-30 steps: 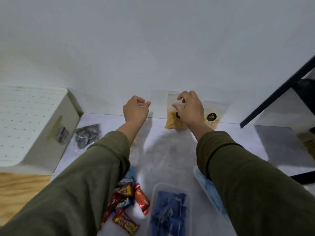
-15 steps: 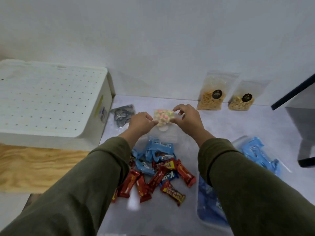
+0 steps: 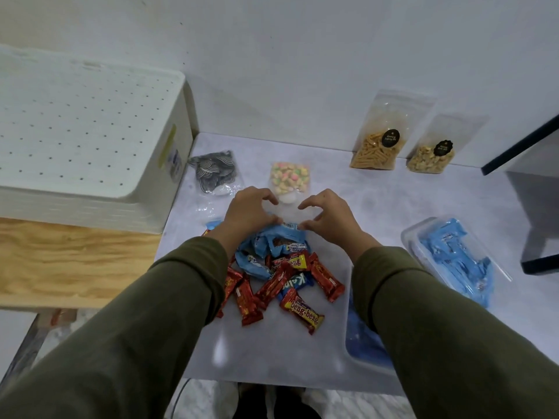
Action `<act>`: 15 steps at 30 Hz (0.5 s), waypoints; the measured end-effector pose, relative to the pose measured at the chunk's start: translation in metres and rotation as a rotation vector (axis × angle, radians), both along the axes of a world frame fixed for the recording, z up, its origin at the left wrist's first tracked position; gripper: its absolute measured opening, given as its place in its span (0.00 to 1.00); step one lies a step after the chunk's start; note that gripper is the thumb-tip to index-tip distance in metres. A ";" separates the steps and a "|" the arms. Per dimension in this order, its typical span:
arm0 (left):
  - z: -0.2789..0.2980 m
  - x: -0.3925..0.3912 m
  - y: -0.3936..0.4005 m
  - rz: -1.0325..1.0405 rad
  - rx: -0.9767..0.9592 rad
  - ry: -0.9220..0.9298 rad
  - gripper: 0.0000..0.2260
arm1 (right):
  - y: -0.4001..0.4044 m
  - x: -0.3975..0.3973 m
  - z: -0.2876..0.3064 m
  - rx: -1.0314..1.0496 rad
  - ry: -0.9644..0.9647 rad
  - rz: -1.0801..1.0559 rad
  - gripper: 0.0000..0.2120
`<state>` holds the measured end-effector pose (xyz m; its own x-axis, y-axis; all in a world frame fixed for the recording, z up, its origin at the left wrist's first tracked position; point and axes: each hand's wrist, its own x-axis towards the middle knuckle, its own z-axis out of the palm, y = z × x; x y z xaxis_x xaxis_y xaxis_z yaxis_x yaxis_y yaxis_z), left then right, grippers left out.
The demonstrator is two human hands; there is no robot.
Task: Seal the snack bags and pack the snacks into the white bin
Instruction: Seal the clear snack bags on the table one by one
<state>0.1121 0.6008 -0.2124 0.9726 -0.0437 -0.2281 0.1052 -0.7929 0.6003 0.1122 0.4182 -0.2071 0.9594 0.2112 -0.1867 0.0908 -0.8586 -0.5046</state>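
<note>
A clear zip bag of pastel-coloured snacks point(image 3: 289, 176) lies flat on the grey table point(image 3: 378, 204), its clear mouth end toward me. My left hand point(image 3: 250, 213) and my right hand point(image 3: 330, 219) pinch that near end from either side, thumbs and forefingers closed on the plastic. The white bin point(image 3: 90, 131), with a perforated top, stands at the left. A bag of striped seeds point(image 3: 215, 170) lies beside it. Two more bags lean upright on the wall: yellow sticks point(image 3: 380, 143) and nuts point(image 3: 432, 155).
A pile of red and blue wrapped candy bars point(image 3: 281, 279) lies just below my hands. A clear tub of blue packets point(image 3: 453, 255) sits at the right, another point(image 3: 360, 337) under my right sleeve. A wooden surface point(image 3: 69, 261) carries the bin. A dark-edged furniture piece point(image 3: 526, 146) stands far right.
The pastel snack bag, held up between my hands half a second ago, now lies flat on the table. My hands have slid back to its near end. The view has tilted downward.
</note>
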 end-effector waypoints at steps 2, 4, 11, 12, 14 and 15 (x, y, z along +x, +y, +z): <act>-0.001 0.000 -0.001 0.016 0.003 -0.034 0.14 | 0.001 0.000 -0.003 0.004 -0.012 0.004 0.16; -0.001 0.000 -0.003 0.028 -0.005 -0.058 0.12 | 0.001 0.001 -0.005 0.009 -0.029 -0.001 0.15; 0.018 0.004 -0.004 0.052 -0.142 -0.161 0.10 | 0.001 0.007 0.017 0.139 -0.125 -0.103 0.13; 0.023 0.006 -0.005 0.060 -0.178 -0.169 0.10 | 0.002 0.009 0.023 0.163 -0.146 -0.115 0.13; 0.036 0.010 -0.007 0.086 -0.257 -0.184 0.11 | 0.002 0.013 0.035 0.194 -0.187 -0.125 0.13; 0.043 0.012 -0.008 0.093 -0.279 -0.193 0.13 | 0.003 0.016 0.041 0.198 -0.202 -0.132 0.13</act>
<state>0.1240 0.5927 -0.1692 0.9994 0.0124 -0.0318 0.0330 -0.5878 0.8084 0.1278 0.4209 -0.1659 0.9945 0.0960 0.0428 0.1008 -0.7563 -0.6464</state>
